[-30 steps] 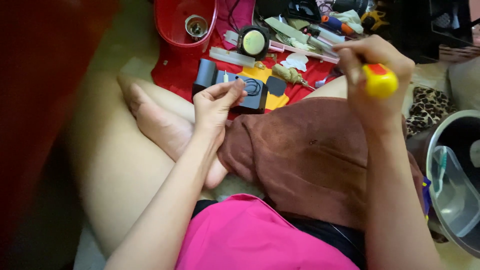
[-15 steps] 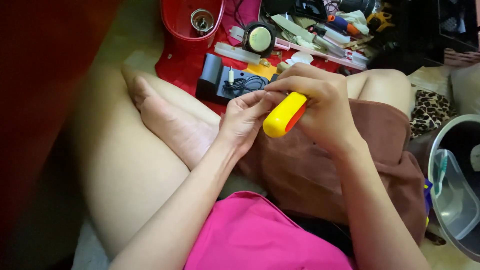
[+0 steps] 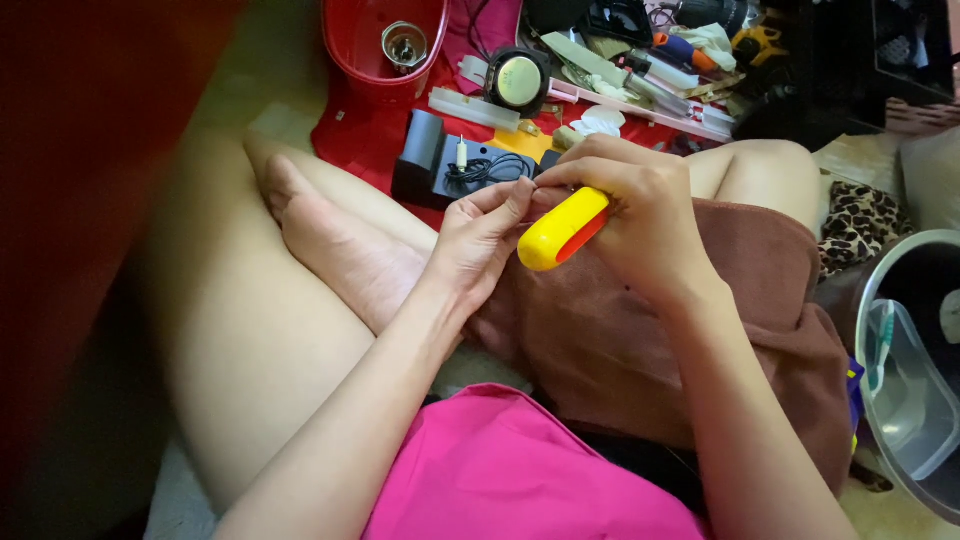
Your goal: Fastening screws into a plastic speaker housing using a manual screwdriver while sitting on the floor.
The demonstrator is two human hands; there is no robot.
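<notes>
My right hand (image 3: 640,215) grips a screwdriver with a yellow and red handle (image 3: 562,230), its butt pointing toward me above a brown cloth (image 3: 690,340) on my lap. My left hand (image 3: 480,240) meets it, fingertips pinched at the tool's hidden front end. What the fingertips hold is too small to tell. Just beyond the hands lies a dark plastic casing (image 3: 440,170) with black wires and a small white part.
A red mat (image 3: 365,125) on the floor carries a red bowl (image 3: 385,40), a round speaker (image 3: 518,80), white plastic strips and assorted tools. My bare legs are crossed at left. A metal basin (image 3: 905,370) stands at right, beside a leopard-print cloth (image 3: 860,225).
My right hand brought the screwdriver down from up right to the lap. My left hand left the dark casing and came back to meet the tool's tip.
</notes>
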